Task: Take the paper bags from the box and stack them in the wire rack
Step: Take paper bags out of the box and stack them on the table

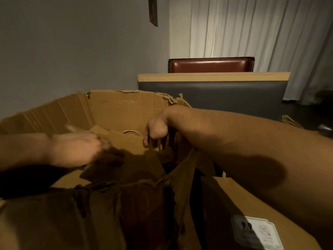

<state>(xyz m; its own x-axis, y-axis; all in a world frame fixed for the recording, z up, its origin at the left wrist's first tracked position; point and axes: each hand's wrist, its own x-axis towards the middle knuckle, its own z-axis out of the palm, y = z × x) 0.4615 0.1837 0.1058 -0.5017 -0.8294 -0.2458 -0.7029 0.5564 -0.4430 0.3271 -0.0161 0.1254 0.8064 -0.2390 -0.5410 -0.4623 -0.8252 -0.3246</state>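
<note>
Right grip pinches flat paper bags inside the box; left grip blurred, state unclear. Light, floppy: take the top edge.

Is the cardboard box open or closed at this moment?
Open. The cardboard box has its torn top edge exposed, and both the left hand and right hand reach inside among paper bags.

A restaurant dining room: a padded grey booth seat with a wooden top rail backs onto a red-brown one, beside pale curtains and a grey wall
</note>
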